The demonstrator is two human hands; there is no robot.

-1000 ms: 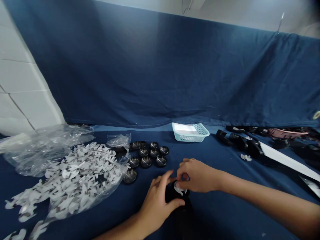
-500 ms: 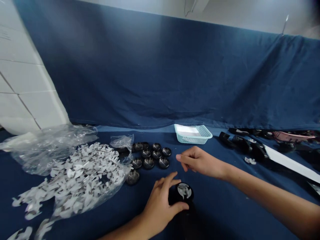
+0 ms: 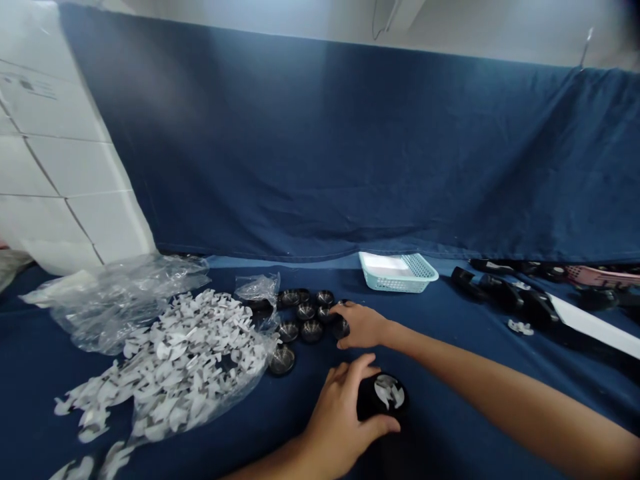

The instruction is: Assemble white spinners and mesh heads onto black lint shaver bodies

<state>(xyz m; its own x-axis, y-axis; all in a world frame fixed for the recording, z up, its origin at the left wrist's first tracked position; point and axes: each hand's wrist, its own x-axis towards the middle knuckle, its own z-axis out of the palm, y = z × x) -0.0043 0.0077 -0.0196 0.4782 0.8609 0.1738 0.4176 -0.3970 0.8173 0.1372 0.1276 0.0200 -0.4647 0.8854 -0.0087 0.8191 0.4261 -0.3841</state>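
Note:
My left hand (image 3: pixel 345 417) curls round a black round part (image 3: pixel 369 400) with a white plastic piece (image 3: pixel 389 392) in its open top. Its thumb lies along the near side and its fingers along the far side. My right hand (image 3: pixel 365 325) reaches to the edge of a group of shallow black round caps (image 3: pixel 311 330), its thumb and fingers around the rightmost black cap (image 3: pixel 341 327), which is partly hidden. Left of the caps lies a large heap of white plastic pieces (image 3: pixel 190 360), partly on a clear plastic bag.
A light blue basket (image 3: pixel 399 287) with white contents stands at the back. Black parts (image 3: pixel 505 293), a small white piece (image 3: pixel 520 327), a long white strip (image 3: pixel 595 327) and a pink basket (image 3: pixel 603 275) lie at right. A blue curtain (image 3: pixel 340 147) hangs behind.
My right hand has moved left to the black caps and closed round the rightmost one. My left hand stays around the black part. The whole view has shifted slightly.

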